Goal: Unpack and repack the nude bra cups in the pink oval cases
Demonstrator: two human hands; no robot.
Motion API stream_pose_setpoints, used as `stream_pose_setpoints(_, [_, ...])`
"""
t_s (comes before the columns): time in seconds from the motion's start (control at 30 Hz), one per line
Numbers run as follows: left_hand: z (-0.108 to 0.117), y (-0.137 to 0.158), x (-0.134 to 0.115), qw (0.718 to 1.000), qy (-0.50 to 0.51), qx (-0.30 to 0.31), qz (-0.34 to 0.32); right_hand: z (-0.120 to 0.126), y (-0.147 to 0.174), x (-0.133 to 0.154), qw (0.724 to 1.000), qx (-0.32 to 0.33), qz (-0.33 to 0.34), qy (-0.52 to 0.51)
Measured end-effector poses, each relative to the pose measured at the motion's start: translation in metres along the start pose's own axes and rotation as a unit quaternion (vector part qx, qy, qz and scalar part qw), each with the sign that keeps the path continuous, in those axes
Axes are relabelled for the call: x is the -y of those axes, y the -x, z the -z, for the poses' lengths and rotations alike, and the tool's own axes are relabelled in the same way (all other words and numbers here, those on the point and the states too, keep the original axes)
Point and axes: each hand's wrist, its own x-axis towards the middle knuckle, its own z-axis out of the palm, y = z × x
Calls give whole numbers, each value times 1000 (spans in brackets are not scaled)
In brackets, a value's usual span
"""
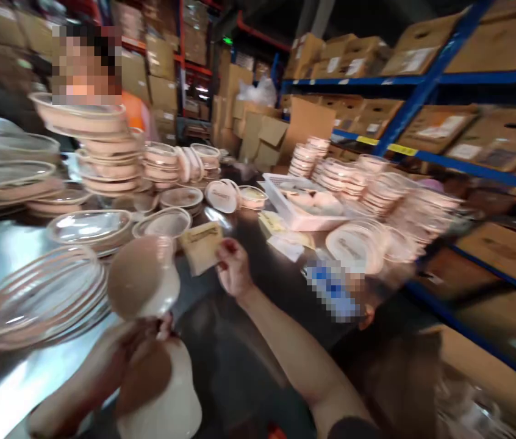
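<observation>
My left hand, low and left of centre, grips a glossy pale dish with rounded lobes. Its fingers cover the narrow middle, and a second rounded pale part shows below them. I cannot tell whether this is one piece or two. My right hand pinches the right edge of a small yellowish printed paper between thumb and fingers. That paper is held above the table, just right of the dish. Beside my left hand lies a stack of large oval glass lids with pale rims.
More lidded dishes are piled at the back left. A white plastic basket stands on the dark tabletop, with papers beside it. Stacked dishes line the right. A person stands behind; blue shelving holds cartons.
</observation>
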Motion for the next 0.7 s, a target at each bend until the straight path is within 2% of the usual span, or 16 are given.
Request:
stream_pose_setpoints(0.03, [0,2,-4,998,49,44,20,2,-4,-1,998,-55,-6,-4])
stream_pose_setpoints(0.07, [-2,4,-7,992,95,79,30,5,-7,-1,997,-70,-20,-7])
stream_pose_setpoints(0.13, [-4,5,-12,975,163,146,35,11,-11,-2,997,-67,-45,-14])
stream_pose_setpoints(0.23, [-6,7,-15,965,191,181,11,20,-13,-4,996,-53,-68,-17])
stream_pose_setpoints(0.33, [-7,9,-16,960,211,182,-4,21,-12,-8,996,-65,-56,13])
stream_pose_setpoints(0.47, [-7,6,-13,961,228,160,-6,10,-5,-7,994,-77,-8,76])
stream_pose_setpoints(0.7, [3,-3,-11,977,204,34,55,-6,18,4,982,16,86,170])
